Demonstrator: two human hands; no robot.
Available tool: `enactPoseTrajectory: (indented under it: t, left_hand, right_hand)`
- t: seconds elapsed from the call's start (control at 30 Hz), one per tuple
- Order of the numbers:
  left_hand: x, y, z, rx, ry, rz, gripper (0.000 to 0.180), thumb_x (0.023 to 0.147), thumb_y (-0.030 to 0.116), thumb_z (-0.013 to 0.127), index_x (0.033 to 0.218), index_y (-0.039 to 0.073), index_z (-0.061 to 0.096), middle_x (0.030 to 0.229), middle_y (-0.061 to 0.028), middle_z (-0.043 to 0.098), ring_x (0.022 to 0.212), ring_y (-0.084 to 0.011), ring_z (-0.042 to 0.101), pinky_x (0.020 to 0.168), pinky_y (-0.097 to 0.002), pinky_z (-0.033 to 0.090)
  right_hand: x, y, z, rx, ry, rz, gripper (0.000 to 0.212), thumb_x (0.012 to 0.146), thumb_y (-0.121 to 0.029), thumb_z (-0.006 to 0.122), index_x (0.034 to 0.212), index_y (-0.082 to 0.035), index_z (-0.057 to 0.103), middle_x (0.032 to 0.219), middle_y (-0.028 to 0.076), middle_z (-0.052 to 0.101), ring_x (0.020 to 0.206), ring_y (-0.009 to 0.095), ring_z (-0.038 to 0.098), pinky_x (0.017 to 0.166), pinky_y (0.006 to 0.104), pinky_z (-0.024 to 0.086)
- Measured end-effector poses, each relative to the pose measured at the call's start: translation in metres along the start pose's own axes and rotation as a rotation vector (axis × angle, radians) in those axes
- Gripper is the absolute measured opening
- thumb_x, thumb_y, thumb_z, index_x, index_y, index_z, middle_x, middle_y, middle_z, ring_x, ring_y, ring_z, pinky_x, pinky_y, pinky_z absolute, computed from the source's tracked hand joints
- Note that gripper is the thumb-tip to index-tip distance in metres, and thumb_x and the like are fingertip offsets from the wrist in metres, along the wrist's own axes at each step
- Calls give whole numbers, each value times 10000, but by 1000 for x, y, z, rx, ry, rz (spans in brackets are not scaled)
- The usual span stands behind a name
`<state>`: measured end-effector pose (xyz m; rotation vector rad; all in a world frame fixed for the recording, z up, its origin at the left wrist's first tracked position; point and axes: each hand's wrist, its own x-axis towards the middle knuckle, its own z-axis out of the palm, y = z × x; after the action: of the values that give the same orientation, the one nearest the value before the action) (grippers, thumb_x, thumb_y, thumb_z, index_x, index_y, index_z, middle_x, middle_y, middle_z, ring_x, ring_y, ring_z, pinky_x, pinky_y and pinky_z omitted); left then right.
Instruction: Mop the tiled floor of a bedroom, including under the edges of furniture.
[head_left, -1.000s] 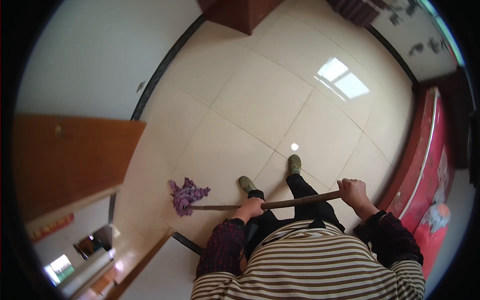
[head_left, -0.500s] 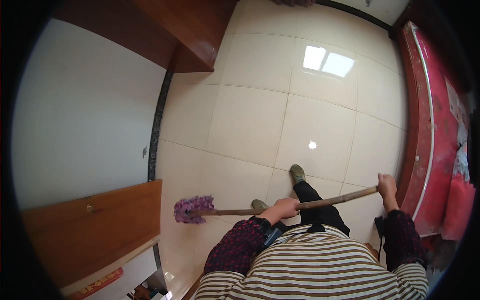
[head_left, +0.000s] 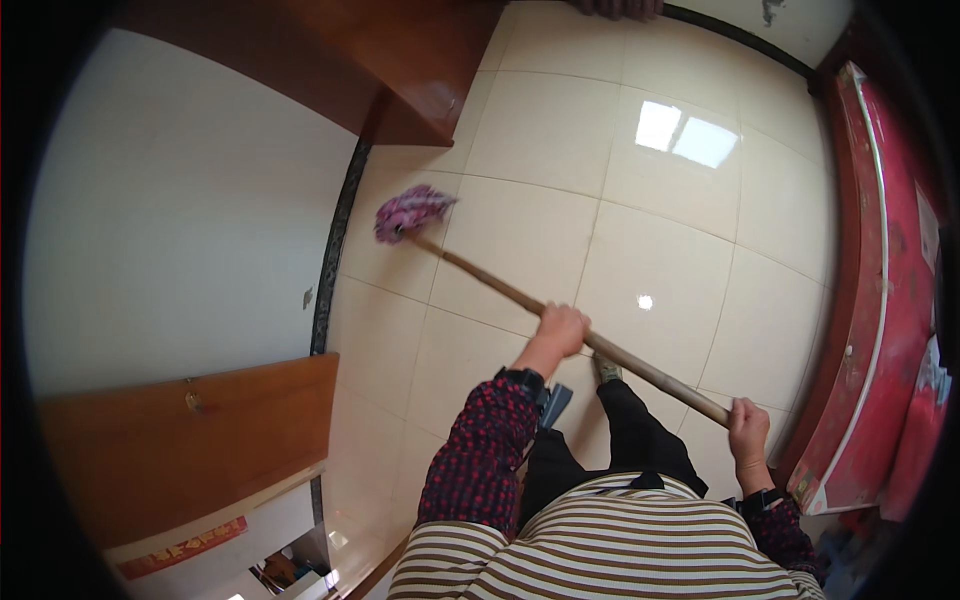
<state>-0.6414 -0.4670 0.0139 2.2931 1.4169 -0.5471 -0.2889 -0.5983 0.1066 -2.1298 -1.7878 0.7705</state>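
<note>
The wooden handle (head_left: 655, 375) is held slantwise at two well-parted places, presumably so that the mop head (head_left: 415, 211) can be steered from the upper end and steadied at mid-length. The mop head is seen near the left edge of the floor (head_left: 525, 130), by the dark skirting (head_left: 336, 240). The left hand (head_left: 563, 330) is closed around mid-handle, the right hand (head_left: 748, 431) around the upper end

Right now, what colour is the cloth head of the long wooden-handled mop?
The cloth mop head is mottled purple and pink, seen in the head view.
</note>
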Motion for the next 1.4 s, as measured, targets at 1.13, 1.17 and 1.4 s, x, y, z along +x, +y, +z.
enactPoseTrajectory:
  t: [1.13,1.17,1.4]
  left_hand:
    - [14,9,-3,-965,551,-71,150,668,253,679,701,123,613,786,-94,634,818,-293,605,738,-396,487]
    - [6,2,1,-958,554,-75,149,669,257,676,696,125,613,779,-92,636,810,-290,608,737,-395,488]
    - [-80,-67,70,-968,688,-179,148,639,251,685,671,132,603,725,-76,625,774,-292,609,705,-411,472]
  right_hand:
    - [86,-246,-104,-173,468,-438,151,896,-113,554,1002,-64,649,758,27,597,584,76,536,529,238,428]
    - [84,-252,-100,-210,449,-382,145,881,-137,574,984,-74,656,774,37,615,596,92,549,544,259,436]
    - [44,-323,-26,-395,304,-371,127,843,-135,608,945,-86,666,751,71,640,658,131,596,565,286,447]
